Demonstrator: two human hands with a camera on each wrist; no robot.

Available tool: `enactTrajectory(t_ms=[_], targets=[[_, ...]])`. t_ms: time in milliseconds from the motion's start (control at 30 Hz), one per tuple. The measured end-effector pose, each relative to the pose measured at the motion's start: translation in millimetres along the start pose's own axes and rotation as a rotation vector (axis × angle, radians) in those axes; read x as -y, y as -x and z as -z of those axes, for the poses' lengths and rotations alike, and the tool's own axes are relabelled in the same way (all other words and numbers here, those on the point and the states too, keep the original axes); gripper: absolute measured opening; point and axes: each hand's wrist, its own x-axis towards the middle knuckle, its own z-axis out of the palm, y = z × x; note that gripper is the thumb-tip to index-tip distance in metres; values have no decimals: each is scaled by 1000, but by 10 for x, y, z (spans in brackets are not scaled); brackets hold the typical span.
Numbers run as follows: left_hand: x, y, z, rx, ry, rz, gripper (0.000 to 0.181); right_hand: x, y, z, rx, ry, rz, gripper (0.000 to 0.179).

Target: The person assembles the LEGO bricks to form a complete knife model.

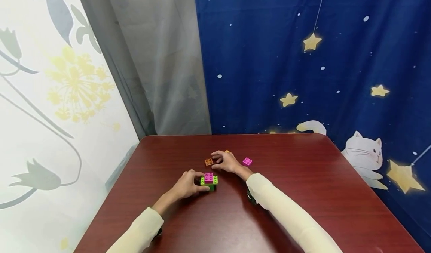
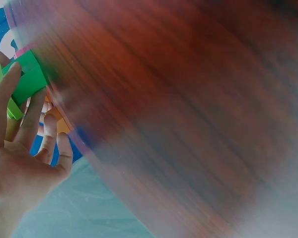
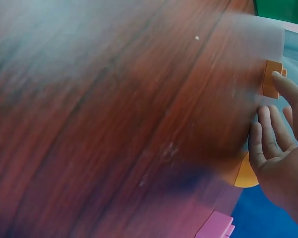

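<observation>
My left hand (image 1: 186, 185) pinches a small stack of toy building bricks between thumb and fingers. The stack has a pink brick (image 1: 208, 177) on top, a lime-green brick (image 1: 215, 180) beneath it, and a dark green block (image 2: 30, 82) at the base. Farther back, my right hand (image 1: 227, 162) reaches over the table with its fingers loosely extended. Beside its fingertips lies an orange brick (image 1: 209, 162); in the right wrist view a fingertip overlaps that orange brick (image 3: 272, 79). The right hand's fingers are not closed round anything.
Behind the right hand, a yellow-orange piece (image 1: 227, 151) is mostly hidden. Another pink brick (image 1: 247, 161) lies to the right of that hand. The reddish-brown table (image 1: 303, 193) ends at a back edge before a grey curtain (image 1: 165, 66) and a blue star-patterned curtain (image 1: 256, 58).
</observation>
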Motion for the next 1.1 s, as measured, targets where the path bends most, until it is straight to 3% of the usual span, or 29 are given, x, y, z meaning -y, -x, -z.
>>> enactTrajectory(t_ms=[433,733,1100], targets=[[-28,1,-18,-1,-20,-8,48,14,19,-41,-7,18,-56,49],[-38,17,16,4,-5,36,52,21,114,70,-14,-8,39,46],[-20,-1,0,-13,-13,26,54,43,308,301,-47,-78,60,44]])
